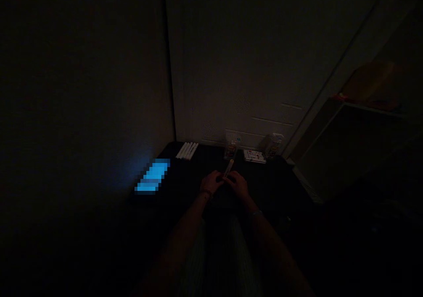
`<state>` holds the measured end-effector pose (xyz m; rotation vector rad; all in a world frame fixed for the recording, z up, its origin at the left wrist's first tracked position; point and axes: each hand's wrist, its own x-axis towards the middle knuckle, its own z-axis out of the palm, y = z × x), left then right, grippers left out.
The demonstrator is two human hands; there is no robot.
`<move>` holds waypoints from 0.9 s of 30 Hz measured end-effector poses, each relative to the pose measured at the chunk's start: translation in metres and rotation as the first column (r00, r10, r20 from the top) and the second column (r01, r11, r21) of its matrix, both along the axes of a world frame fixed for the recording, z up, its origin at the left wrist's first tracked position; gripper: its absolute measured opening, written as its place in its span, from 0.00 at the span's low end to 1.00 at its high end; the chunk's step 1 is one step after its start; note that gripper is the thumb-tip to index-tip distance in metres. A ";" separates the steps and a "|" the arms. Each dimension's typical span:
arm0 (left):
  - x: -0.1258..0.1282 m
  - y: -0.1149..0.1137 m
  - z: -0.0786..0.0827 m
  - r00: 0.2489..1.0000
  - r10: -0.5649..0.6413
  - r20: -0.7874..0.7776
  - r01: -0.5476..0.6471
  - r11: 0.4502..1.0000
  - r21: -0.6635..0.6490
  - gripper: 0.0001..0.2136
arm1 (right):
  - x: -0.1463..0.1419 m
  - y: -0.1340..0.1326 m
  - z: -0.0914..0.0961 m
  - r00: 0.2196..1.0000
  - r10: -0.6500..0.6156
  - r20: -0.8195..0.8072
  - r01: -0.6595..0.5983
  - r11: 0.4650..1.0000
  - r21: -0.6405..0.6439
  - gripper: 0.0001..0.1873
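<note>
- Gripping a marker pen [228, 169] between both hands over a dark tabletop [274, 187]; room very dim.
- Left hand [211, 183] and right hand [238, 185] meet at the pen's lower end, fingers [220, 179] curled narrow around it.
- Pen tilts up and away from the fingers, its upper end clear of both hands.
- Exact finger placement on the barrel too dark to tell.
- Row of white markers [187, 150] lies at the tabletop's far edge, left of the hands.
- Glowing blue screen [152, 176] lies well to the left.
- Clear container [231, 149] and flat pack [254, 156] sit beyond the hands, near the wall.
</note>
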<state>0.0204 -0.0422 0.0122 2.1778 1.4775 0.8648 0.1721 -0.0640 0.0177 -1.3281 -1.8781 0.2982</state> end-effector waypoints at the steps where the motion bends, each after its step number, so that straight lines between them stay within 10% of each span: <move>1: 0.000 0.000 0.000 1.000 0.001 0.000 -0.001 1.000 0.000 0.12 | 0.000 0.000 0.000 1.000 -0.004 -0.004 0.004 1.000 -0.005 0.15; 17: 0.001 -0.008 0.010 0.998 0.009 0.060 -0.006 0.999 -0.044 0.12 | 0.001 0.002 -0.003 0.996 -0.071 0.055 0.071 0.997 -0.001 0.15; 27: -0.004 -0.006 0.014 0.882 0.197 0.428 -0.151 0.979 -0.140 0.19 | 0.003 0.002 -0.005 0.996 -0.038 0.085 0.038 0.999 0.002 0.16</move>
